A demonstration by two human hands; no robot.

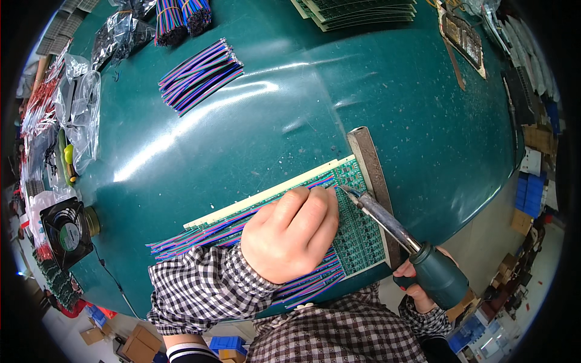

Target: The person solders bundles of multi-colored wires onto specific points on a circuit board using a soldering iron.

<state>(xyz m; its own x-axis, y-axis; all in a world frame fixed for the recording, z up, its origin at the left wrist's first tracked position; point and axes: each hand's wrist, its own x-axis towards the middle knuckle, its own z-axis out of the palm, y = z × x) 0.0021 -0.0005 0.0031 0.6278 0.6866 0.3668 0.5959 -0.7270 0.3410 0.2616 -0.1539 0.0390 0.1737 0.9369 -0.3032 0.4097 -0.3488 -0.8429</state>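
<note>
A green circuit board panel [354, 227] with a pale edge strip lies at the near middle of the table. Rows of multicoloured ribbon wires [212, 232] run across it and stick out past its left side. My left hand [293, 230] rests over the panel with fingers curled together, pinching a ribbon wire near the upper right. The fingertips are partly hidden beneath the hand. In my right hand [417, 284] is a soldering iron [439, 275] with a dark green handle, its tip just right of my left fingertips. A metal bar [373, 175] lies along the panel's right edge.
Loose ribbon wires [201, 75] lie in a pile farther back, behind them banded wire bundles [181, 21]. Stacked circuit boards [357, 12] sit at the far edge. A worn metal tray [463, 39] is at far right. On the left stand a small black fan [65, 233] and plastic bags [82, 109].
</note>
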